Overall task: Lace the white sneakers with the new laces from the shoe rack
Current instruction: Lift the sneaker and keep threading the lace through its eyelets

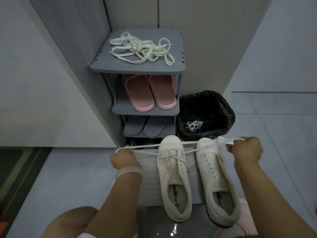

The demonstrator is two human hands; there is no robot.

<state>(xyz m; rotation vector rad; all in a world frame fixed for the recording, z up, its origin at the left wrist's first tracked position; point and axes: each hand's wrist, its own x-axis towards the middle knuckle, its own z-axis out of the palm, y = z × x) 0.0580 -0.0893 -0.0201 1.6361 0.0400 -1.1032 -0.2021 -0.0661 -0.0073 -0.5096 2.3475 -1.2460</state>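
Observation:
Two white sneakers stand side by side on a pale mat, toes toward the rack. The left sneaker (173,179) has a thin white lace (171,145) threaded through its front eyelets. My left hand (122,158) grips one end of that lace, pulled out to the left. My right hand (245,151) pinches the other end, stretched across above the toe of the right sneaker (216,179), whose eyelets are bare. A loose pile of wide cream laces (142,48) lies on top of the grey shoe rack (137,68).
Pink slippers (150,91) and grey slippers (145,126) fill the rack's lower shelves. A bin with a black liner (205,114), a white lace inside it, stands right of the rack. Grey walls close in on the left and behind. My knee (68,220) is at bottom left.

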